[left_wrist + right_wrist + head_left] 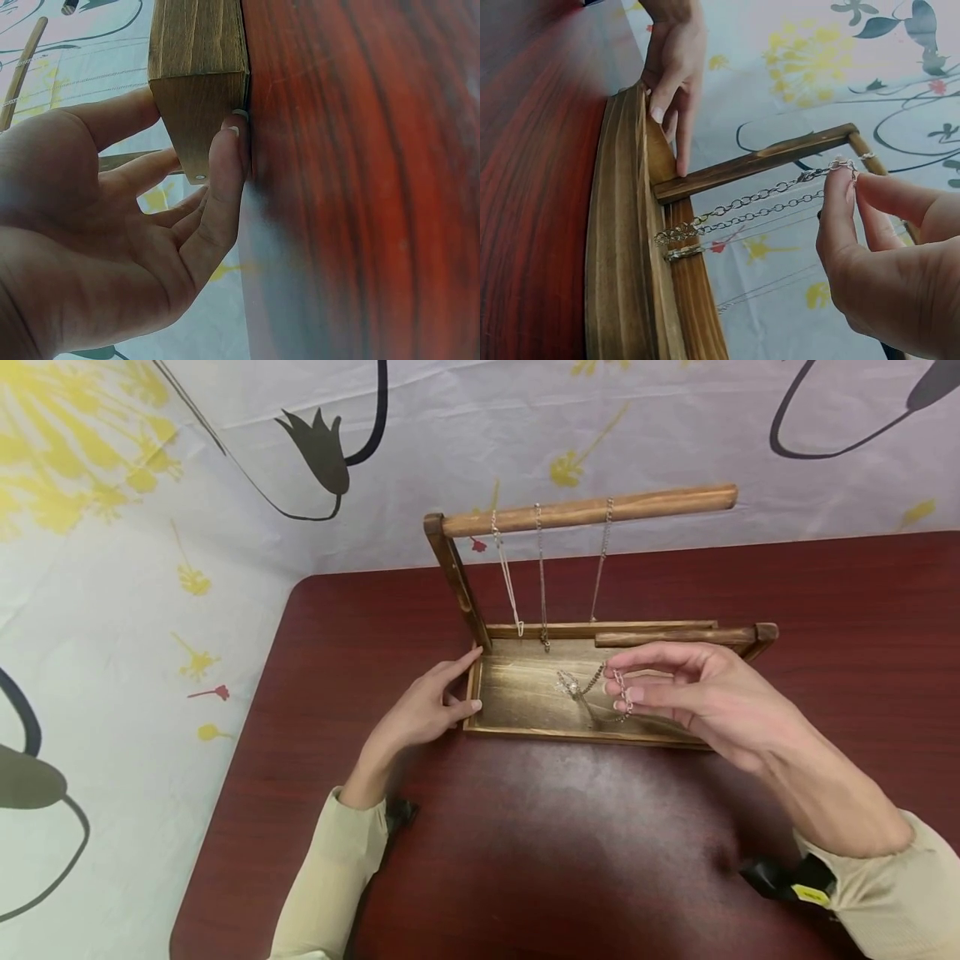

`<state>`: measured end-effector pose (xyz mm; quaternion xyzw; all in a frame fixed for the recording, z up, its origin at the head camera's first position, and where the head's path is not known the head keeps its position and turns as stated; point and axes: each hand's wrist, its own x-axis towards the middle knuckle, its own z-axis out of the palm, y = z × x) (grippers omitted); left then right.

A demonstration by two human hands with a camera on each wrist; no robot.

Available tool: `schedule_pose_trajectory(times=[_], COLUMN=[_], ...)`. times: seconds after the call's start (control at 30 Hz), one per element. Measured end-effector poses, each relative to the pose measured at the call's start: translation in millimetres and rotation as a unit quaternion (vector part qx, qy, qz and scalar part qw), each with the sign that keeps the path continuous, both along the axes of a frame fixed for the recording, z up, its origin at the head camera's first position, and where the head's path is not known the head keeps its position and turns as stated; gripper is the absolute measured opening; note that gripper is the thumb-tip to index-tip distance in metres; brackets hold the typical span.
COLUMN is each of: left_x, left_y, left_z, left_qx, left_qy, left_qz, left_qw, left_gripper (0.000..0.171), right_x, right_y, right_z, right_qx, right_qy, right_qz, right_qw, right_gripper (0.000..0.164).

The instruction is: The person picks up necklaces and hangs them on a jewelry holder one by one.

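Note:
A brown wooden jewelry stand (540, 732) has a shallow tray base and a tall upright at its left end. My left hand (420, 706) holds that end, its thumb over the rim and a finger near the foot of the upright; the lower fingers (223, 172) lie against the outer side. Over the tray, my right hand (697, 693) pinches a silver link chain necklace (757, 196) between thumb and fingertips. The necklace hangs as a loop, its lower part down at the tray in the right wrist view.
Three thin necklaces (542, 577) hang from the upper wooden bar (660, 504). A lower bar (667, 637) stands at the right end, just behind my right hand. The dark red table (525, 860) lies beneath, with a flower-patterned cloth (465, 443) behind it.

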<state>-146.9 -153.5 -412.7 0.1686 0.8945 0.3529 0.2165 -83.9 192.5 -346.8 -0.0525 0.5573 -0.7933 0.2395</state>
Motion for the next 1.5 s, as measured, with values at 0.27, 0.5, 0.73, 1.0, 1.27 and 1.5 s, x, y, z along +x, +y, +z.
schedule_pose_trajectory(times=[0.27, 0.5, 0.73, 1.0, 1.27, 1.5], left_x=[0.8, 0.5, 0.5, 0.8, 2.1, 1.5], left_y=[1.7, 0.5, 0.0, 0.2, 0.3, 0.4], left_z=[0.2, 1.2, 1.3, 0.9, 1.2, 1.0], left_qx=[-0.004, -0.011, -0.01, -0.01, -0.007, -0.006], left_qy=[0.001, 0.005, 0.003, 0.004, 0.003, 0.007], left_qz=[0.0, 0.0, 0.0, -0.002, -0.001, -0.003], left_qw=[1.0, 0.9999, 0.9999, 0.9999, 1.0, 1.0], left_gripper=[0.079, 0.078, 0.077, 0.077, 0.076, 0.075], right_x=[2.1, 1.6, 1.6, 1.8, 0.2, 5.5], right_y=[2.1, 5.1, 7.3, 11.1, 14.3, 16.4], right_z=[4.9, 6.6, 12.5, 18.5, 24.8, 36.2], right_qx=[-0.006, -0.053, -0.071, -0.113, -0.129, -0.054], right_qy=[0.023, 0.05, 0.072, 0.095, 0.119, 0.163], right_qz=[0.011, 0.024, 0.012, 0.017, 0.03, -0.005], right_qw=[1.0, 0.997, 0.995, 0.989, 0.984, 0.985], right_gripper=[0.039, 0.04, 0.038, 0.042, 0.048, 0.051])
